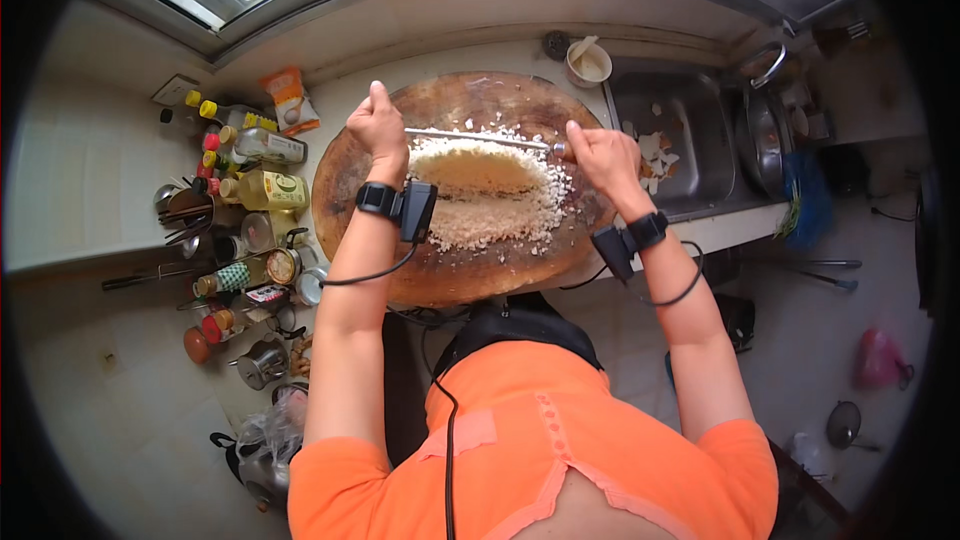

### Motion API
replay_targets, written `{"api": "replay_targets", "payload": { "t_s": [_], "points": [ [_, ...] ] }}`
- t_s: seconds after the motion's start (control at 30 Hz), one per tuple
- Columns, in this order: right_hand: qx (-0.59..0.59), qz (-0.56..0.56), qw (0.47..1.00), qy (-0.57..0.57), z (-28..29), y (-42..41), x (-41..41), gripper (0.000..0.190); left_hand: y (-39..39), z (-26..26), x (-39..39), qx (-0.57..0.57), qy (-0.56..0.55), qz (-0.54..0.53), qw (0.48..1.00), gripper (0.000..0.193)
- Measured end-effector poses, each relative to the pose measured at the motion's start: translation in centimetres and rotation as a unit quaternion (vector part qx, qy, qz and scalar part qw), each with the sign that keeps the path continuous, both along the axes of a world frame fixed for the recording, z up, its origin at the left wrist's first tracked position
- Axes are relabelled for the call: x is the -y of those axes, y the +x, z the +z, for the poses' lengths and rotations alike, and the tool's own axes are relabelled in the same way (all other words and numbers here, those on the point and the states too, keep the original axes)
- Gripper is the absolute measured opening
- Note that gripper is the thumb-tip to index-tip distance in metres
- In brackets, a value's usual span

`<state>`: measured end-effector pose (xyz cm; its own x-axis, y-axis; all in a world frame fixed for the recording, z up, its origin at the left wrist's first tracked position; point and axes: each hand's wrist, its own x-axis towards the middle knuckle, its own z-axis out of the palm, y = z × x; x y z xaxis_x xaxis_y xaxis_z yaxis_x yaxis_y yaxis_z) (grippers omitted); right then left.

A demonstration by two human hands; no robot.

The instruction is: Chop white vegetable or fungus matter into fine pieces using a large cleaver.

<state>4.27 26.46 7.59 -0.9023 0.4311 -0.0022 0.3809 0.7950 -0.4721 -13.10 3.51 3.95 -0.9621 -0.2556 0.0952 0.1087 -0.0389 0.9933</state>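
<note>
A broad-bladed cleaver (480, 169) spans a heap of finely chopped pale food (495, 225), and its shiny face seems to mirror the bits in front of it. My right hand (606, 159) grips its wooden handle, thumb up along the top. At the other end, my left hand (379, 127) holds the tip of the blade, its thumb pointing away from me. Under the heap lies a large round wooden chopping board (450, 281) with dark stains. Loose white crumbs are scattered around the pile, mostly on the far side of the blade and at the right.
Bottles (274, 190) and jars crowd the counter's left side, by an orange-and-white packet (290, 100). To the right, a steel sink (697, 142) contains peelings (656, 157). A white tub (589, 64) stands behind the board. Cables (450, 420) hang from my wrist devices and over my front.
</note>
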Motion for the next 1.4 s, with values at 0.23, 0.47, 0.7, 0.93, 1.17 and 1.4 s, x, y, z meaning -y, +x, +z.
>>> {"api": "replay_targets", "payload": {
  "t_s": [0.23,0.47,0.7,0.93,1.17,1.4],
  "points": [
    [0.041,0.032,0.999,-0.011,-5.2,-4.4,-2.5,0.047,-2.6,-3.7,-0.9,-0.009,-0.081,0.065,0.995,0.052],
    [0.044,0.046,0.998,0.029,-3.9,-5.2,-1.3,0.045,-2.0,-4.6,0.9,0.063,-0.021,0.029,0.997,0.051],
    [0.01,0.051,0.998,0.03,-3.0,-5.8,-0.7,0.045,-2.2,-4.8,1.6,0.077,-0.037,0.06,0.995,0.05],
    [0.015,0.054,0.997,0.047,-4.2,-6.7,-1.8,0.042,-1.9,-5.3,0.8,0.038,-0.103,0.066,0.992,0.05],
    [0.014,0.087,0.995,0.05,-4.4,-6.9,-1.7,0.041,-1.5,-5.4,1.6,0.036,-0.062,0.069,0.995,0.05],
    [0.022,0.091,0.996,-0.001,-4.2,-7.2,-1.6,0.039,-0.8,-5.1,2.6,0.058,-0.125,0.099,0.985,0.05]
  ]
}}
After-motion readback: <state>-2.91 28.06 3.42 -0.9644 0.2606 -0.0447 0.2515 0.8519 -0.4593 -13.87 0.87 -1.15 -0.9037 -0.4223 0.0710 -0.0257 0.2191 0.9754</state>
